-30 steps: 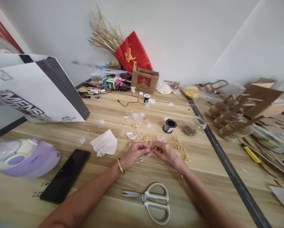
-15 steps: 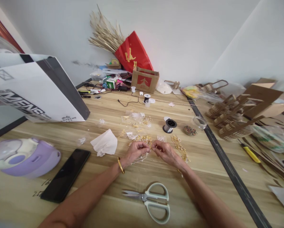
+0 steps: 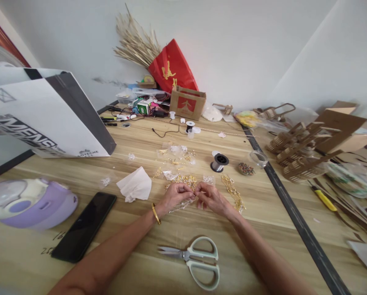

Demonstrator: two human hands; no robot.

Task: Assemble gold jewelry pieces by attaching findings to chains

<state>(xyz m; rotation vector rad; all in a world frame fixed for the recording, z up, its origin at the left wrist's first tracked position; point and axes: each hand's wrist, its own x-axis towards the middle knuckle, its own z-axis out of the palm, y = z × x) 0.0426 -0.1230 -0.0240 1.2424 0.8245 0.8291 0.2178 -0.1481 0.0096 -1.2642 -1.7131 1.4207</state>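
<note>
- Head view: left hand [image 3: 175,196] and right hand [image 3: 212,198] are brought together low over the wooden table [image 3: 263,229], fingertips nearly touching.
- Left fingers are pinched narrow on a beaded strand [image 3: 180,205]; the strand is seen hanging below the left fingers and lying on the table just under them.
- Right thumb and forefinger are pinched shut at the strand's end, right where the two sets of fingertips meet; whether a separate tiny piece is also held cannot be told, too small.
- A gold bangle [image 3: 155,214] is worn on the left wrist.
- A pile of gold findings [image 3: 185,179] is spread just beyond the fingertips.
- A gold chain [image 3: 232,191] is laid just right of the right fingers, near the wrist.
- A crumpled tissue [image 3: 135,186] is placed near the left fingers, on their left.
- Scissors [image 3: 195,260] with pale handles are laid blades together, nearer the body than the fingers, between the two forearms.
- A black phone [image 3: 84,231] is laid well left of the left fingers, face up.
- A purple appliance [image 3: 26,203] is set further left, past the phone.
- A thread spool [image 3: 218,162] and a bead heap [image 3: 245,168] are seen beyond the right fingers, apart from them.
- A white paper bag [image 3: 45,119] is stood far left and beyond the fingers.
</note>
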